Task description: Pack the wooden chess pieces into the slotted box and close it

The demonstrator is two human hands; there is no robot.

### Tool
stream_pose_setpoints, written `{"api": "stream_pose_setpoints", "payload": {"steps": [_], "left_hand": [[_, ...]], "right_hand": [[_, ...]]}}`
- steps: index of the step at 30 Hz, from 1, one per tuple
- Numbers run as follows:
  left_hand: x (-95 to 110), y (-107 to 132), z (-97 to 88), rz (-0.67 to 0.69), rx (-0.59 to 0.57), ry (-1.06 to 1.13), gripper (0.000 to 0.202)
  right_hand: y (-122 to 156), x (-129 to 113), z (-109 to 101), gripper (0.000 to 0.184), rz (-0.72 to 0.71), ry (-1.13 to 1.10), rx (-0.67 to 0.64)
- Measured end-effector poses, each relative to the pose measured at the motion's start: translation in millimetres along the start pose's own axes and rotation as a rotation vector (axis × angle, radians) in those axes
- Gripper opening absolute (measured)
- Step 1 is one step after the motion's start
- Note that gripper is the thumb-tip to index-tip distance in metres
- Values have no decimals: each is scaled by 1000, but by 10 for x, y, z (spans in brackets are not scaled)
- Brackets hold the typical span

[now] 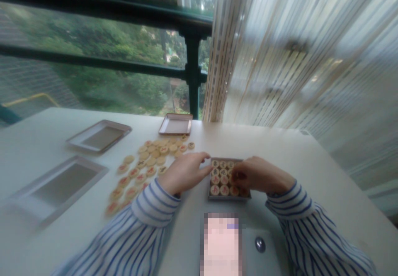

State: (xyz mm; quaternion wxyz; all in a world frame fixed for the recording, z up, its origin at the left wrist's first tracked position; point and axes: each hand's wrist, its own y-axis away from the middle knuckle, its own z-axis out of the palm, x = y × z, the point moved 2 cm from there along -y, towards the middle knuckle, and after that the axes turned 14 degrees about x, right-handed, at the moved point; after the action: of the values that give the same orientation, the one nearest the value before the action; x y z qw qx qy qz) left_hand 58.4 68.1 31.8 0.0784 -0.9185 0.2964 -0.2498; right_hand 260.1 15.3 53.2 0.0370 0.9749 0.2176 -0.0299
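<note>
A small square box (pixel 229 200) holds round wooden Chinese chess pieces (pixel 224 190) in rows, with red and dark characters facing up. My left hand (pixel 188 171) is at the box's left side, thumb and forefinger apart, their tips at its rim. Over the right part of the box, my right hand (pixel 259 175) has its fingers curled together on a Chinese chess piece (pixel 230 172), which is mostly hidden. That hand also covers some of the box's right-hand pieces. Many loose Chinese chess pieces (pixel 151 161) spread to the left of my left hand, some face up and some blank side up.
Three shallow trays or lids, the near left one (pixel 76 164), the far left one (pixel 104 147) and the back one (pixel 175 134), lie on the white table (pixel 273 143). Close to me are a pixelated, phone-shaped area (pixel 221 243) and a dark oval object (pixel 260 244). Green railings (pixel 192 72) and string curtains stand behind.
</note>
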Motion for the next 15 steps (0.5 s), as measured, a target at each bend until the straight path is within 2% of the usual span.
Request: {"api": "stream_pose_setpoints", "payload": {"steps": [15], "left_hand": [[-8, 6, 6, 3, 2, -5, 43]], "right_hand": [[37, 0, -88, 24, 17, -7, 33]]}}
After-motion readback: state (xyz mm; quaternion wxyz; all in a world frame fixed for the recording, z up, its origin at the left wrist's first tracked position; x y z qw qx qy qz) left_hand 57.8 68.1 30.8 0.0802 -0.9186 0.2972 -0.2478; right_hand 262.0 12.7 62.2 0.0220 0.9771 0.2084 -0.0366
